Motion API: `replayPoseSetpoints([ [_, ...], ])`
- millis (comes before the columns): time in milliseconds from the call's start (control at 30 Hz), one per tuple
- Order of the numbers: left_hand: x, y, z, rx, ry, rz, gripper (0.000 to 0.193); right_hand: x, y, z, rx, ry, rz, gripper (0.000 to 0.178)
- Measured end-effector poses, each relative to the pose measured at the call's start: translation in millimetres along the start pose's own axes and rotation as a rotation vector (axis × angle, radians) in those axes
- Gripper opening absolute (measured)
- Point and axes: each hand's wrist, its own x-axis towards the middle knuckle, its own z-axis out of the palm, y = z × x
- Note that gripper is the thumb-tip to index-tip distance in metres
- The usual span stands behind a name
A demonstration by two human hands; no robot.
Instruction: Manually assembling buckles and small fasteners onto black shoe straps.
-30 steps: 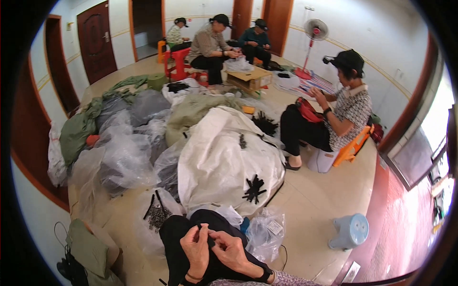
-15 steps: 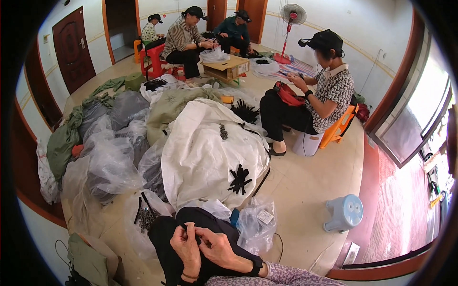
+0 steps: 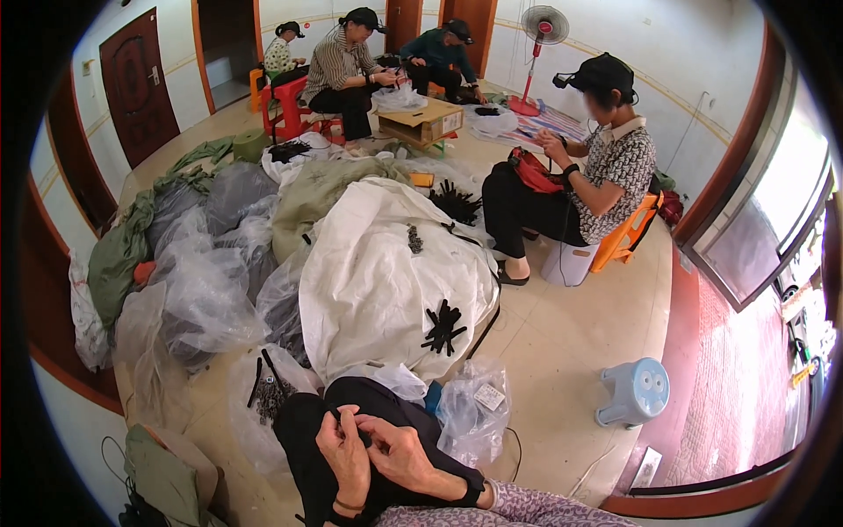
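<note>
Above my dark-clad lap, my left hand [image 3: 345,458] and my right hand [image 3: 400,457] meet with fingertips pinched together. Between them is a narrow black strip [image 3: 335,413], partly hidden by the fingers and hard to tell from the dark cloth behind. Beside my left knee, a clear plastic bag [image 3: 248,443] holds small dark metallic pieces [image 3: 272,400] and a few black strips. In front of me, a big white sack [image 3: 378,290] carries a fanned heap of black strips [image 3: 445,328] and a small pile of metallic bits [image 3: 414,239].
Clear plastic bags [image 3: 202,299] crowd the left floor. A crumpled bag [image 3: 474,422] lies right of my knees, near a blue stool [image 3: 635,392]. A co-worker [image 3: 606,167] sits at right; several others sit behind, near a cardboard box [image 3: 420,123] and a standing fan [image 3: 532,70].
My hands stay pinched together in nearly the same place, with slight finger shifts. The co-worker at far centre reaches lower toward the floor. The whole view has shifted slightly.
</note>
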Motion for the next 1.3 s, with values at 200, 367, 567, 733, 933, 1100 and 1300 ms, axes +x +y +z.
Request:
replayPoseSetpoints([
  [200,0.4,-16.2,-0.6,-0.029,-0.053,0.007,0.025,-2.3,0.3,0.8,-0.01,0.013,0.009,0.036],
  [367,2.2,-26.2,5.2,0.009,0.01,-0.106,0.023,-1.6,18.7,4.8,-0.049,0.121,-0.08,0.026],
  [567,7.1,-20.7,0.7,-0.086,0.008,-0.155,0.024,-1.9,17.4,12.4,-0.039,0.085,-0.082,0.033],
  [733,3.9,-17.5,6.6,-0.035,-0.088,-0.108,0.033,-4.0,20.9,4.5,-0.048,0.094,-0.058,0.038],
  [933,-2.4,-14.1,5.2,-0.001,-0.056,-0.083,0.036,-5.8,23.1,11.2,0.01,0.119,-0.101,0.035],
  [1100,-7.4,-13.9,4.9,-0.109,-0.072,-0.116,0.036,-5.7,24.9,11.3,-0.044,0.061,-0.06,0.044],
  [1300,3.3,-20.8,2.5,-0.168,-0.076,-0.191,0.022,-7.1,22.4,9.6,-0.131,0.059,-0.021,0.039],
])
